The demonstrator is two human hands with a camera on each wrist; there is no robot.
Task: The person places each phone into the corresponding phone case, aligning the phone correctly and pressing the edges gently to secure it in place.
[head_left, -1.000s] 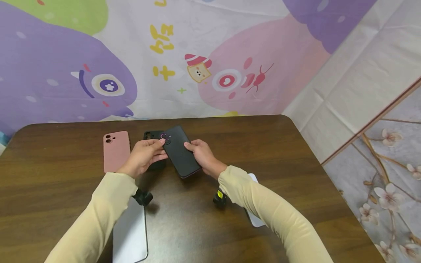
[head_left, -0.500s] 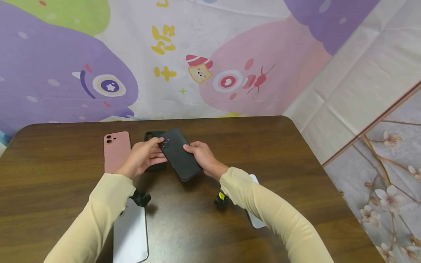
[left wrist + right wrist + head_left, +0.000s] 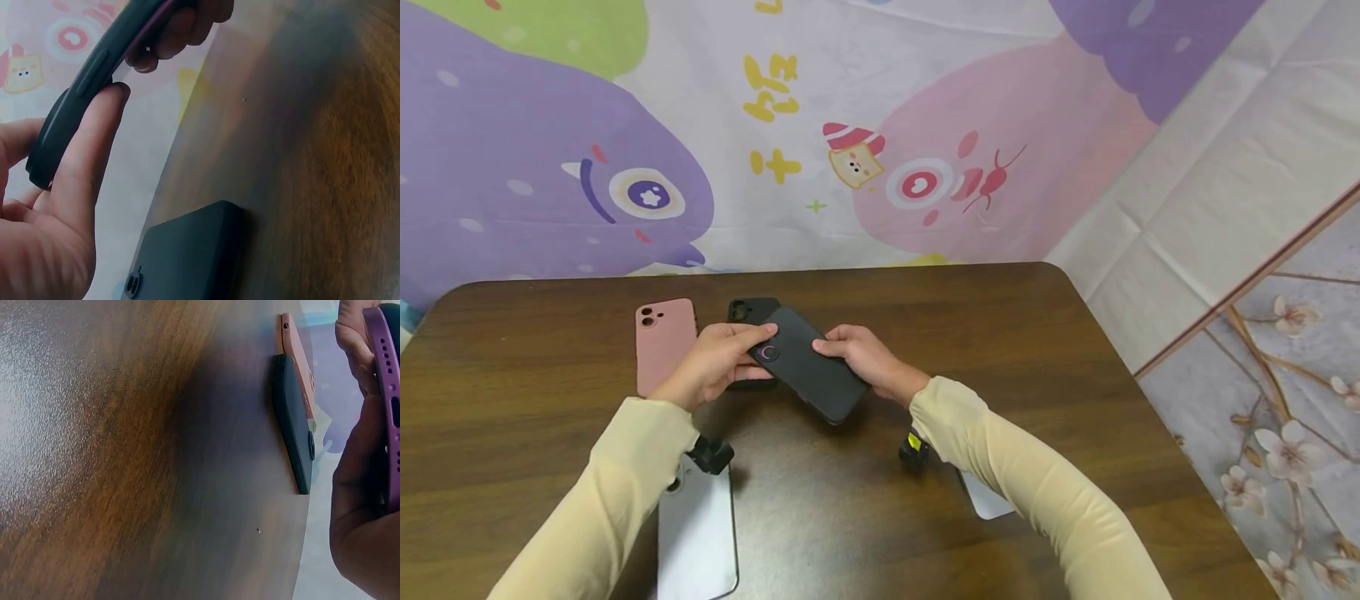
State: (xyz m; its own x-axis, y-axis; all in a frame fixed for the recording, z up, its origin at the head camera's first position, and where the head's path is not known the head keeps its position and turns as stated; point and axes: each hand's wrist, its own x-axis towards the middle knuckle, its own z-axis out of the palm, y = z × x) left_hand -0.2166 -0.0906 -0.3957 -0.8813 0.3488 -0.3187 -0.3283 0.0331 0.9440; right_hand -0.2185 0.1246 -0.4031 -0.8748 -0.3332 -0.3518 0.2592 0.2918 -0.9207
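Observation:
Above the middle of the table I hold a purple phone (image 3: 387,381) in a black case (image 3: 811,362), tilted, its back toward the head camera. Purple shows around a camera ring at the upper left end, and the bottom edge with its port shows in the right wrist view. My left hand (image 3: 713,360) pinches the camera end between thumb and fingers. My right hand (image 3: 872,360) grips the far side, thumb on the back; its other fingers are mostly hidden beneath. Partly behind the left hand lies a second black case (image 3: 754,308); whether it contains a phone I cannot tell.
A pink case (image 3: 664,343) lies on the brown table (image 3: 985,325) left of the second black case. Below my left wrist is a silvery white phone (image 3: 700,533). Another white, flat item (image 3: 987,497) is partly covered by my right sleeve. A printed cloth (image 3: 790,225) hangs behind the table.
The phone in its black case has turned counterclockwise and come slightly nearer, still held by both hands. My right hand has shifted a little right, uncovering more of the second black case.

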